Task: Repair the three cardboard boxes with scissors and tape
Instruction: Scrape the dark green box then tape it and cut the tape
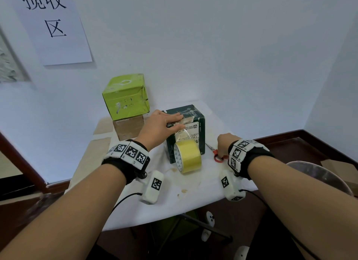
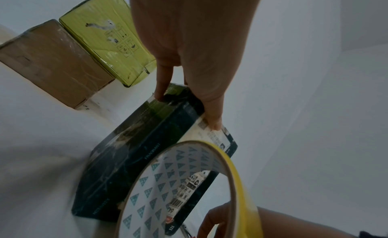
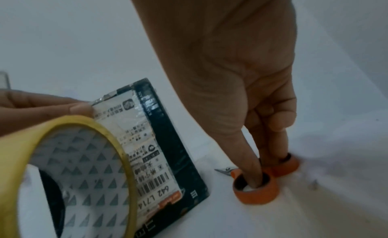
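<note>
Left hand [image 1: 158, 125] flat, fingers straight on the dark box [image 1: 195, 133]; right hand [image 1: 225, 143] with fingers hooked in the scissors [image 1: 217, 153] loops.

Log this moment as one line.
left hand presses tape on dark box | right hand fingers in scissors handles | tape roll hangs

A paper sign [image 1: 52, 25] hangs on the white wall [image 1: 213, 46].
</note>
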Motion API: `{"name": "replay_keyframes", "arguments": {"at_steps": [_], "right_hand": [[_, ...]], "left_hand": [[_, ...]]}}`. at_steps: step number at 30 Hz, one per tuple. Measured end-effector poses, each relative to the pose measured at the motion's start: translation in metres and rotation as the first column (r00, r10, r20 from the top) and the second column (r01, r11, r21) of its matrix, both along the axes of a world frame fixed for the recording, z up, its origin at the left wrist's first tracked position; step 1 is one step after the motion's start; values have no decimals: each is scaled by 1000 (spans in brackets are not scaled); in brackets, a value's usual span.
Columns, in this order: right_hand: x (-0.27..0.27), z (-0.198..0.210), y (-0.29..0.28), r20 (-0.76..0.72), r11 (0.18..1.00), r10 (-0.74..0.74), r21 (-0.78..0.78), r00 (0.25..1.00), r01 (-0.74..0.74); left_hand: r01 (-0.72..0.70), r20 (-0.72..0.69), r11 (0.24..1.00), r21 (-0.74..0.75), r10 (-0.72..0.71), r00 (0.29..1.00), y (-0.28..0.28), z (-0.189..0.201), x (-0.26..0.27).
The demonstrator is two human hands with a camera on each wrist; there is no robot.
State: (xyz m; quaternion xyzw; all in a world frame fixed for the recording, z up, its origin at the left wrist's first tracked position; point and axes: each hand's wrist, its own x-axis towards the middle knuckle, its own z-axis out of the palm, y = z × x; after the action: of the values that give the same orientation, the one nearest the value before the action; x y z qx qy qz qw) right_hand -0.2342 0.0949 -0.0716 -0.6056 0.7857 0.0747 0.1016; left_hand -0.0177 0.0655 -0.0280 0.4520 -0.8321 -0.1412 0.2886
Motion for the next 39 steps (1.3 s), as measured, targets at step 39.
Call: {"name": "replay_keyframes", "arguments": {"at_steps": [39], "right_hand": [[56, 43, 6, 377, 674, 438, -739, 816, -21]], "left_hand": [[31, -361, 822, 569, 216, 907, 12, 10, 52]]}}
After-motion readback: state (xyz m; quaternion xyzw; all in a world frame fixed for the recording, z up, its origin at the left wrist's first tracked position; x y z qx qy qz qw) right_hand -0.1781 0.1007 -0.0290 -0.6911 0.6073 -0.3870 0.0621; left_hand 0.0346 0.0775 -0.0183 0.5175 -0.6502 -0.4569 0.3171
